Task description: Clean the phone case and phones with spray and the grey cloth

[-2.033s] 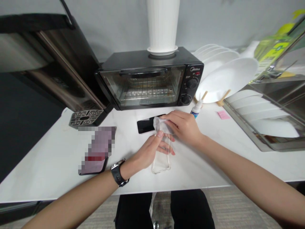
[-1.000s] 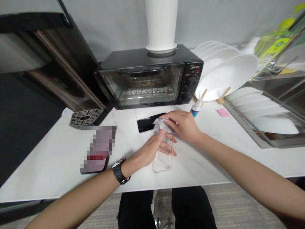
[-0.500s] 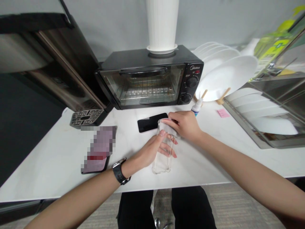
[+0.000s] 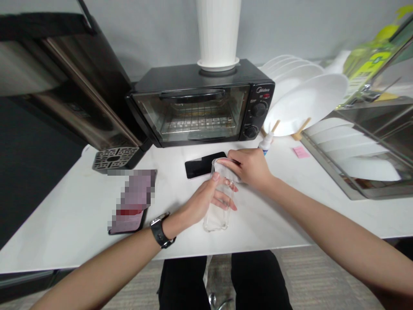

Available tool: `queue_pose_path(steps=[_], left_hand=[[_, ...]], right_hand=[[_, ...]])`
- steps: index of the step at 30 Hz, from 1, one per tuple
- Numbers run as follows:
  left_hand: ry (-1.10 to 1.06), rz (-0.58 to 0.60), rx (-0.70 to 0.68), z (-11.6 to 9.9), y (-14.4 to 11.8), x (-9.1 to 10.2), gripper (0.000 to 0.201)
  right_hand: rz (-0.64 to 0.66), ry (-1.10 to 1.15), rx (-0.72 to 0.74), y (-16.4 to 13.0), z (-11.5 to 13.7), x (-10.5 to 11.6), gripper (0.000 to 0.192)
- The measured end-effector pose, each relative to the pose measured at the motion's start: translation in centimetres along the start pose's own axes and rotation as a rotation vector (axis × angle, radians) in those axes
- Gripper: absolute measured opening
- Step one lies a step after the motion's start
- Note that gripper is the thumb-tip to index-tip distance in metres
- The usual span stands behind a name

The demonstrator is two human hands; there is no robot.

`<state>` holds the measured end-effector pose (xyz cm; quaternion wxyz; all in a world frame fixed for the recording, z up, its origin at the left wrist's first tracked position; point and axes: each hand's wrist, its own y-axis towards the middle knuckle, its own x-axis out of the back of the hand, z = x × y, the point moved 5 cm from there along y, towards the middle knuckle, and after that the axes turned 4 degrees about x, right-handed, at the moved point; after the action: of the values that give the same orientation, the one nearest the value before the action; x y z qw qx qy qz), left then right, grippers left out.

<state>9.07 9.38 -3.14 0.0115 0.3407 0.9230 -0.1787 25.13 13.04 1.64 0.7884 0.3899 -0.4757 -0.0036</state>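
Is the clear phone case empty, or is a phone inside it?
Empty: the clear phone case shows the left hand fingers and white table through it; the black phone lies apart.

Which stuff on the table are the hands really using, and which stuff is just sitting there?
In use:
left hand
right hand
clear soft plastic phone case

Just lying about:
black phone lying flat
black toaster oven
small white dropper bottle
pink sticky note
white plates in rack
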Motion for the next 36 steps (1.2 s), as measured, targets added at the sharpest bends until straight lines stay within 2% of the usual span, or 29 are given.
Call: queue_pose_path(steps=[4, 8, 11, 15, 17, 19, 21, 23, 26, 29, 31, 33, 36], left_hand=[[-0.028, -0.075, -0.005, -0.4, 0.3, 0.2, 0.090], [-0.017, -0.092, -0.012, -0.5, 0.4, 0.3, 0.089], [-0.001, -0.056, 0.002, -0.3, 0.3, 0.2, 0.086], [0.004, -0.004, 0.016, -0.1, 0.2, -0.1, 0.084], [0.005, -0.002, 0.011, -0.2, 0.1, -0.1, 0.085], [-0.001, -0.016, 0.012, -0.4, 0.1, -0.1, 0.086], [-0.012, -0.043, 0.014, -0.5, 0.1, 0.0, 0.086], [-0.016, -0.046, 0.015, -0.5, 0.1, 0.1, 0.086], [-0.005, -0.006, 0.012, -0.5, 0.0, -0.1, 0.084], [0.018, 0.018, 0.005, -0.5, -0.1, -0.2, 0.083], [0.025, 0.017, 0.003, -0.5, 0.0, -0.2, 0.085], [0.017, 0.013, 0.009, -0.3, 0.1, -0.2, 0.086], [-0.023, -0.036, 0.002, -0.1, 0.3, 0.1, 0.085]], right_hand=[[0.028, 0.192, 0.049, 0.1, 0.6, -0.6, 0.033], [0.047, 0.370, 0.048, 0.1, 0.7, -0.9, 0.033], [0.035, 0.330, 0.016, 0.2, 0.2, -0.5, 0.031], [-0.017, 0.148, -0.065, 0.2, -0.5, 0.2, 0.059], [-0.013, 0.098, -0.078, 0.2, -0.6, 0.1, 0.066], [0.015, 0.136, -0.052, 0.2, -0.3, -0.2, 0.059], [0.034, 0.251, -0.007, 0.2, 0.2, -0.5, 0.042], [0.036, 0.371, 0.023, 0.2, 0.6, -0.7, 0.035], [0.028, 0.402, -0.030, 0.2, 0.3, -0.5, 0.036], [0.008, 0.265, -0.097, 0.2, -0.4, -0.1, 0.056], [0.012, 0.186, -0.085, 0.3, -0.4, 0.0, 0.066], [0.057, 0.185, -0.042, 0.3, -0.1, -0.2, 0.062], [0.116, 0.301, 0.009, 0.5, 0.4, -0.5, 0.043]])
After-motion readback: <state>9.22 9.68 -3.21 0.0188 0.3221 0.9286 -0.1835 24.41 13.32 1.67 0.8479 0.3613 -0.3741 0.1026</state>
